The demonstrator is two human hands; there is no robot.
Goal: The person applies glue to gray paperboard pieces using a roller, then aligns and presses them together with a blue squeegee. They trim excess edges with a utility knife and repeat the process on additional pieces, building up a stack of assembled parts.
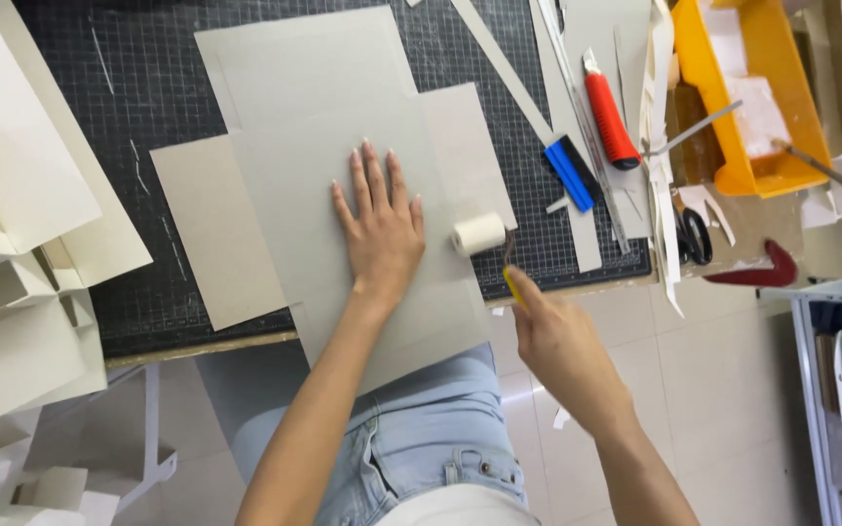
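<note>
Left hand (380, 229) flat on cardboard sheet (343, 166); roller (479, 234) just right.

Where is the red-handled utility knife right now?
In the head view, the red-handled utility knife lies at the upper right of the cutting mat, just right of the blue scraper and left of the yellow bin.

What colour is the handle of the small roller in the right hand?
Yellow handle, held by the right hand; seen in the head view.

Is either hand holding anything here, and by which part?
The right hand grips a small roller by its yellow handle. The left hand holds nothing; it lies flat on the grey cardboard sheet.
</note>
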